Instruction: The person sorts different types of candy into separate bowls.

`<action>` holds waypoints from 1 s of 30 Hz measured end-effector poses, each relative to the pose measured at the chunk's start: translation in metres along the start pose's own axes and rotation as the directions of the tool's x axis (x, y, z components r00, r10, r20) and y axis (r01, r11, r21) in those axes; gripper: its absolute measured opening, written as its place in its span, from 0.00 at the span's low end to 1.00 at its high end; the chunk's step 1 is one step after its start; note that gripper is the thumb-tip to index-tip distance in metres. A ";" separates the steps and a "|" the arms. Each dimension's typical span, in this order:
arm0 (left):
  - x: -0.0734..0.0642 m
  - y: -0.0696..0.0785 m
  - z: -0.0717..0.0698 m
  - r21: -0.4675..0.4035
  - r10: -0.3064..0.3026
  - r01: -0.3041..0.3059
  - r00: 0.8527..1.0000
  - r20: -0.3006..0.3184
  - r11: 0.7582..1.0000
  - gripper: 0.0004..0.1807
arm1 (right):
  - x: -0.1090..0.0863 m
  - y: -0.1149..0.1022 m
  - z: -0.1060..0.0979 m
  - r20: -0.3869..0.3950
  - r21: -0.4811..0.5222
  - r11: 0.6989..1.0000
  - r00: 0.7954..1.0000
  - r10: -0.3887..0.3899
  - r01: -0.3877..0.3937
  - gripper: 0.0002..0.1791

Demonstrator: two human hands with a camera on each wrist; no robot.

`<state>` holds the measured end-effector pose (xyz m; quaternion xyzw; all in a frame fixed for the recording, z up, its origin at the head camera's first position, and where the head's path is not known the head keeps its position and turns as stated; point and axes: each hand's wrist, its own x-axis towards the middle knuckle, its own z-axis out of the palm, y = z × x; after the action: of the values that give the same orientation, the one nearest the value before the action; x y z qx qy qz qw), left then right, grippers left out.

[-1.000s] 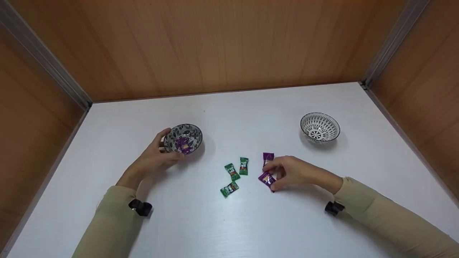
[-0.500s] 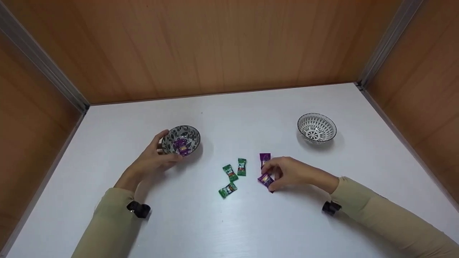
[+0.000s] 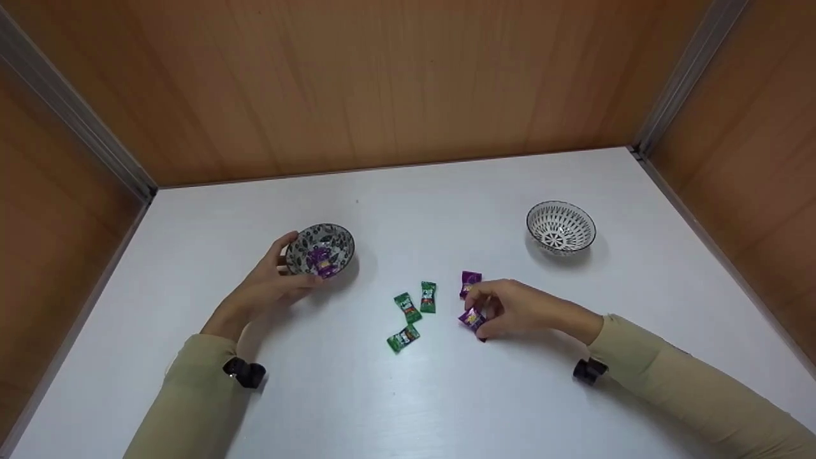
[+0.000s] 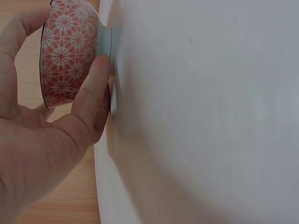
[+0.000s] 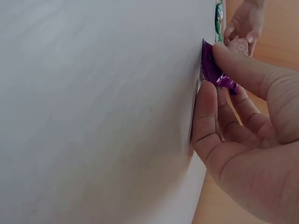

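My left hand [image 3: 271,280] grips a small bowl [image 3: 320,237] by its side, thumb at the near rim. Dark leaves pattern the bowl's inside, and its outside [image 4: 70,56] is red with white flowers in the left wrist view. Purple-wrapped candy [image 3: 323,262] lies inside it. With thumb and fingertips, my right hand [image 3: 519,309] pinches another purple-wrapped candy [image 3: 472,318], low over the white table; its wrapper [image 5: 212,67] also shows in the right wrist view. Just behind those fingers lies one more purple candy [image 3: 470,282], partly covered by them.
Three green-wrapped candies, the nearest one [image 3: 403,338] lying apart at an angle, are between the hands on the white table [image 3: 382,414]. A black-and-white bowl [image 3: 561,227] stands at the back right. Wooden panels [image 3: 382,83] enclose the table's back and sides.
The head view has shifted slightly, moving the scene a little left in it. Both hands keep their holds on the bowl and the purple candy, almost still.
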<state>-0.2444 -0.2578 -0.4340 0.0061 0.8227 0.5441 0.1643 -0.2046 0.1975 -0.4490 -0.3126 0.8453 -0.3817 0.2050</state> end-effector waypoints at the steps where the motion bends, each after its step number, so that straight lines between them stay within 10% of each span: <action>1: 0.000 0.000 0.000 -0.002 0.001 -0.001 1.000 -0.001 1.000 0.65 | 0.000 0.000 0.000 0.000 0.005 1.000 1.000 -0.003 0.003 0.19; 30: -0.003 0.011 0.002 0.034 0.037 -0.035 0.997 -0.067 0.999 0.68 | 0.018 -0.025 -0.011 0.023 0.185 0.981 0.998 0.053 -0.057 0.18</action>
<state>-0.2430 -0.2526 -0.4243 0.0051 0.8364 0.5333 0.1264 -0.2152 0.1779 -0.4243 -0.2720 0.8125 -0.4502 0.2512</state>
